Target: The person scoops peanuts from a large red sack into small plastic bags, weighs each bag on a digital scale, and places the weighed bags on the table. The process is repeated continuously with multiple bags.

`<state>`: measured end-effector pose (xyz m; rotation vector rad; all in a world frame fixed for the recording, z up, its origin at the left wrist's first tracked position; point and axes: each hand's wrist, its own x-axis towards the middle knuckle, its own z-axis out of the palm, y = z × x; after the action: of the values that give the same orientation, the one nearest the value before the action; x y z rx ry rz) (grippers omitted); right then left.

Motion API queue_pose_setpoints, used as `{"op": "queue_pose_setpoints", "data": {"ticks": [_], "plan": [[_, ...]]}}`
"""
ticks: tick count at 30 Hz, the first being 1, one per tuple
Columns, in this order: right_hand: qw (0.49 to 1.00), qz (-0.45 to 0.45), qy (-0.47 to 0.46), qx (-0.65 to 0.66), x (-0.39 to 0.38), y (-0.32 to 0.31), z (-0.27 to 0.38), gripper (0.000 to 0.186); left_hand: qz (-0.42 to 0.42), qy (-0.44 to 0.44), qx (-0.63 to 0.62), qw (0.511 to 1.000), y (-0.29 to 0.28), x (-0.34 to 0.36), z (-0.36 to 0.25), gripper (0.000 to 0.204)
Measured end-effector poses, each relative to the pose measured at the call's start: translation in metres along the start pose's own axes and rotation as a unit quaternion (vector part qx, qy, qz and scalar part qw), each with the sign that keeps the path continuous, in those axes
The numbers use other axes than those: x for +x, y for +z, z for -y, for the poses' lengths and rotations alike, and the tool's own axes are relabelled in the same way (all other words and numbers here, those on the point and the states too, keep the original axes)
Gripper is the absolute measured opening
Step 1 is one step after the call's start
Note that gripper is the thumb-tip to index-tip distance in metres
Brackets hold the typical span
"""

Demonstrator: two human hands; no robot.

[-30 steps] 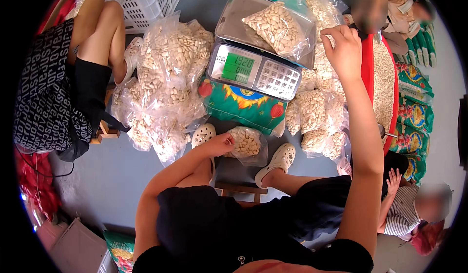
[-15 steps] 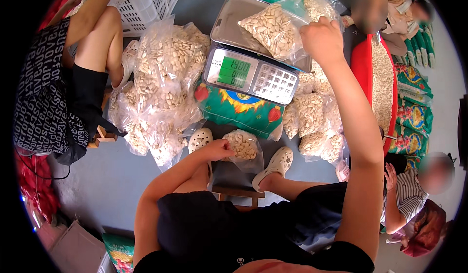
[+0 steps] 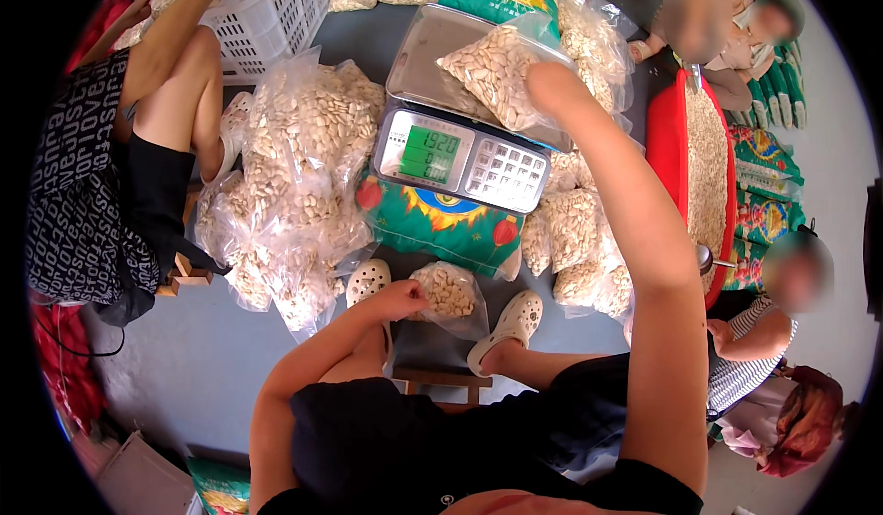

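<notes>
A clear plastic bag of pale pumpkin seeds (image 3: 489, 69) lies tilted on the metal pan of a digital scale (image 3: 432, 55) with a green display. My right hand (image 3: 555, 92) is at the bag's right end, its fingers hidden behind the back of the hand and the plastic. Low between my feet sits a smaller open bag of seeds (image 3: 451, 291). My left hand (image 3: 402, 301) is closed at that bag's left edge; whatever the curled fingers hold is too small to make out.
Filled seed bags (image 3: 308, 165) pile up left of the scale, with others (image 3: 579, 230) on its right. The scale rests on a green printed sack (image 3: 441, 225). A red tub of seeds (image 3: 670, 161), a white crate (image 3: 267, 23) and several people surround the area.
My right hand has moved from the bag's gathered top down and in against the bag. The scale's reading has changed. My left hand stays by the smaller bag.
</notes>
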<state>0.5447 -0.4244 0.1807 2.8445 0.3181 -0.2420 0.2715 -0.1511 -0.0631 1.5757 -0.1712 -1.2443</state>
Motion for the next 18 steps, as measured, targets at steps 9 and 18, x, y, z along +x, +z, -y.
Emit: {"op": "queue_pose_setpoints", "data": {"ticks": [9, 18], "plan": [[0.995, 0.059, 0.075, 0.025, 0.02, -0.015, 0.009, 0.038, -0.015, 0.025, 0.009, 1.0, -0.004, -0.011, -0.003, 0.023], [0.979, -0.159, 0.052, 0.117, 0.055, 0.028, 0.024, 0.067, -0.017, 0.027, 0.031, 0.999, -0.005, -0.017, -0.009, 0.021]]}}
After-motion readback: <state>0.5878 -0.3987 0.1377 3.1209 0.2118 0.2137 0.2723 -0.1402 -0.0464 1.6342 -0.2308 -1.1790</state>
